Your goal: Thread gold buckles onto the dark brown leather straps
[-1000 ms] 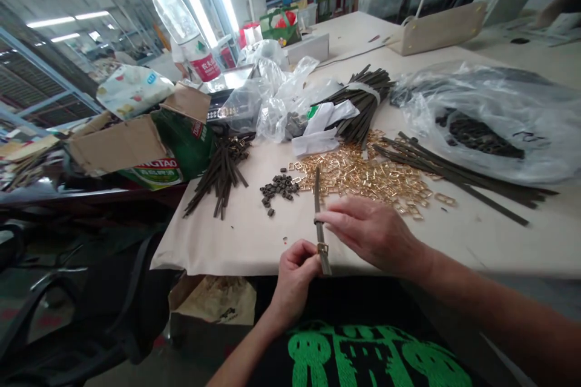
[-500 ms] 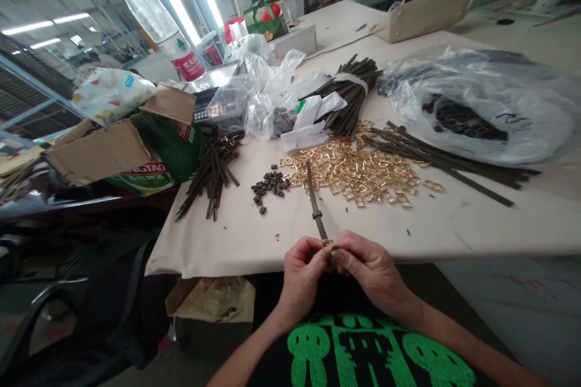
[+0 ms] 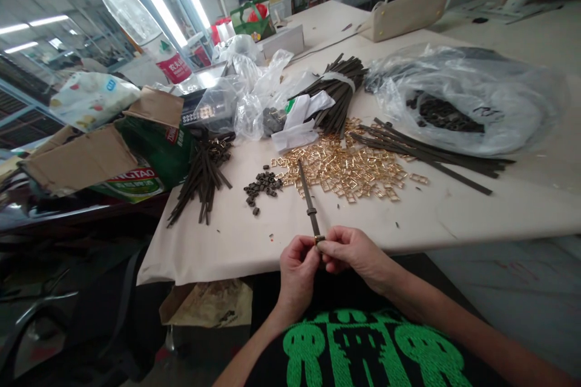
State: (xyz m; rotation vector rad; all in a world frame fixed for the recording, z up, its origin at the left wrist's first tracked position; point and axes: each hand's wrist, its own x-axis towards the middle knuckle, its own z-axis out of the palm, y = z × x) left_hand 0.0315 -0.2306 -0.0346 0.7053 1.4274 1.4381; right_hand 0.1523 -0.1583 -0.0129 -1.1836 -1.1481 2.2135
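A narrow dark strap [image 3: 306, 190] with a small loop around it points away from me over the table edge. At its near end sits a small gold buckle [image 3: 319, 239]. My left hand [image 3: 297, 266] pinches the strap end beside the buckle. My right hand [image 3: 351, 252] is closed on the buckle, thumb against finger. Just beyond the strap lies a heap of gold rectangular buckles [image 3: 349, 169]. Left of it is a small pile of dark loops [image 3: 263, 185]. The strap's near tip is hidden by my fingers.
Finished-looking straps with buckles [image 3: 204, 175] lie at the left. Loose dark straps [image 3: 431, 148] and a tied bundle [image 3: 342, 93] are beyond the heap. A clear plastic bag [image 3: 499, 114] stands right, a cardboard box [image 3: 82, 160] left. The table [image 3: 204, 257] ends near my body.
The view has shifted slightly, so the table things sit further left. My right fingers have moved up onto the buckle, and the strap is still between both hands.
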